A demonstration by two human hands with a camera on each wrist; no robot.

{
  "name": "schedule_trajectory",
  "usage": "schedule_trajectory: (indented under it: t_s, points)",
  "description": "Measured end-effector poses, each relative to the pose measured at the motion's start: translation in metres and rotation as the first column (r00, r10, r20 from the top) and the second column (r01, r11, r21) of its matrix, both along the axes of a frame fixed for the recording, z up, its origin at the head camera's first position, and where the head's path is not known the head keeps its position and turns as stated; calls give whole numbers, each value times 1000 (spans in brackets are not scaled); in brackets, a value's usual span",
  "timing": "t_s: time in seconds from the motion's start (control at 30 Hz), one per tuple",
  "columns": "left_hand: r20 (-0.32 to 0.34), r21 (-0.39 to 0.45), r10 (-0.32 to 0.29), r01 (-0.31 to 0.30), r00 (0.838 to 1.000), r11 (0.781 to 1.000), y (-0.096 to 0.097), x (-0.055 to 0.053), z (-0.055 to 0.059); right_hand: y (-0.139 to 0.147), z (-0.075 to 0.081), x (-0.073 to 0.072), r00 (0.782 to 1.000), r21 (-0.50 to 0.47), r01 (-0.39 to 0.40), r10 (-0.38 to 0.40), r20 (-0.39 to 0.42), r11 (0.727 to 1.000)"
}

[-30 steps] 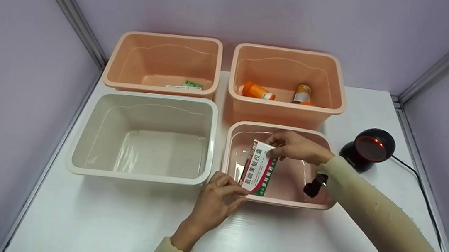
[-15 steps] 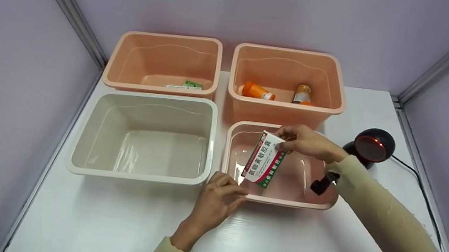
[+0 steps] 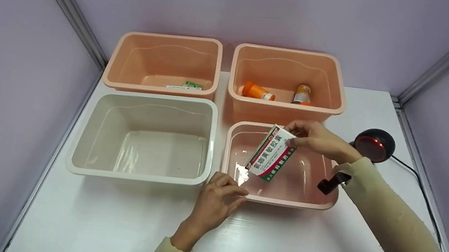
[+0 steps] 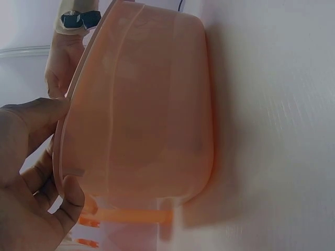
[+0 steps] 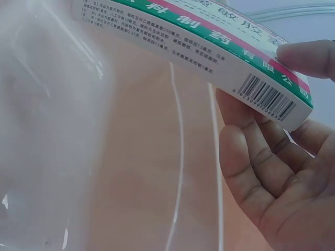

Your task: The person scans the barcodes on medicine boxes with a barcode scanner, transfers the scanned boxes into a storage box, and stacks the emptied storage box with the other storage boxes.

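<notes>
My right hand pinches a medicine box by its upper right end, thumb on the printed face. White with green and red bands and Chinese lettering, the box tilts above the front right pink bin. The right wrist view shows the barcode side of the box, with fingers curled beneath it. My left hand grips that bin's front left corner. In the left wrist view, thumb and fingers pinch the bin's rim.
A grey-white bin stands front left. Behind it, a peach bin contains a green-and-white box. The other peach bin holds orange bottles. A black scanner, lit red, stands at right with its cable.
My right hand has raised the medicine box and carried it right and away from the bin's front edge, tilting it more. My left hand stays at the corner.
</notes>
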State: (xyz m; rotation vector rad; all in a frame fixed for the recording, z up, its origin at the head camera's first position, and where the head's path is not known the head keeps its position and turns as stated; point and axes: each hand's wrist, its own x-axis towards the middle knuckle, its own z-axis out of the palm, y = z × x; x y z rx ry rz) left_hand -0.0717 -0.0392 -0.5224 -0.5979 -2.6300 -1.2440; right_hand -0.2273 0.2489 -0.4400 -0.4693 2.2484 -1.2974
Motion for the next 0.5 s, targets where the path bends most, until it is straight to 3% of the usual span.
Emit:
schedule_trajectory:
  t_s: [0.5]
  points:
    - [-7, 8, -4, 4, 1000, 1000, -1, 0, 0, 17, 15, 9, 998, -34, 57, -56, 16, 998]
